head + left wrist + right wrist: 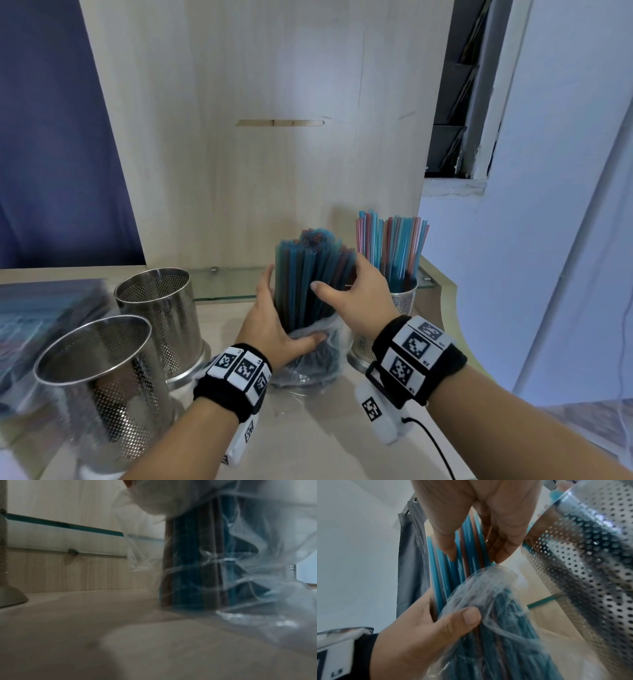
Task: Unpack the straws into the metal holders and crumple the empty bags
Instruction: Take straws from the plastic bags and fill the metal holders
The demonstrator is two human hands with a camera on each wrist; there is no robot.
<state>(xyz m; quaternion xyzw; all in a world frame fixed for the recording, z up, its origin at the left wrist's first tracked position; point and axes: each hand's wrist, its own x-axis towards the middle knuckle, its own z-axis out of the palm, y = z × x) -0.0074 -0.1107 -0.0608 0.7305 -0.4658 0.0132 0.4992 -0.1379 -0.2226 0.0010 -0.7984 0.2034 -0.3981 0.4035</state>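
Note:
A bundle of blue and brown straws (310, 274) stands upright on the table, its lower end still inside a clear plastic bag (315, 356) bunched down around it. My left hand (274, 325) grips the bunched bag (488, 601) and the bundle low down, thumb (453, 622) across the plastic. My right hand (349, 294) wraps around the bare straws (447, 563) higher up. A metal holder (400, 301) full of straws (394, 243) stands just right of the bundle. Two empty perforated holders (161, 308) (102, 377) stand at the left.
More bagged straws (37, 308) lie at the far left of the table. A wooden panel (267, 137) rises behind, with a glass shelf edge (226, 294) at its foot. The wooden tabletop (308, 438) extends toward me between my arms.

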